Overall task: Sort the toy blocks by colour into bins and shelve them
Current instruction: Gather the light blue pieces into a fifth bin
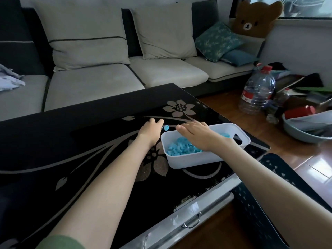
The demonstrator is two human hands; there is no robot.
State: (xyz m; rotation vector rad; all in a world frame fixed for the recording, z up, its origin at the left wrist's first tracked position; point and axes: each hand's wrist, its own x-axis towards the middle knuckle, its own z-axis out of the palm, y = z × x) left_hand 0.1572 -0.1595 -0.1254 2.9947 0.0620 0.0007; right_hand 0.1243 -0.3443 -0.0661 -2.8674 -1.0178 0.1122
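- Your left hand (150, 131) is reaching for a single blue block (166, 127) lying on the table (71, 141), just beside the far left corner of the bin (197, 159). The fingers are right at the block, but I cannot tell whether they are pinching it yet.
- Your right hand (195, 135) is lying palm down over the bin with its fingers straight, gripping nothing and covering part of the heap (179, 147) inside.
- The bin is sitting by the table's right edge, towards the near right corner. It is holding a good heap of blocks, and every one showing is blue.
- You seem to be finishing the blue sorting: the block at your left hand is the only loose one showing on the table.
- What is remaining for this bin, as I judge it, is dropping that block in and carrying the bin to a shelf.
- No shelf, second bin or other colour is showing, so I cannot tell you whether the other colours are done or waiting out of view.
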